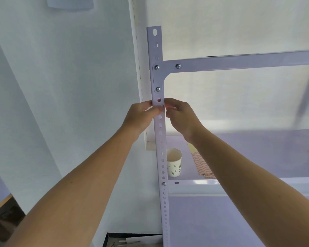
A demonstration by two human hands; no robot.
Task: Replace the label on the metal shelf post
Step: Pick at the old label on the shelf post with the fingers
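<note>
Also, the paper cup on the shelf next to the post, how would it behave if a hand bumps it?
The paper cup looks empty and thin-walled, so it is probably very light and would slide or tip easily. It is taller than wide, so a knock near the rim likely topples it. It stands close to the shelf front edge, so it might roll off.

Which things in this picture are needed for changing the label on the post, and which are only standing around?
Part of the job:
metal post
left hand and right hand, both at the post
sheet of pink labels on the shelf

Just lying about:
paper cup
dark box on the floor
</note>
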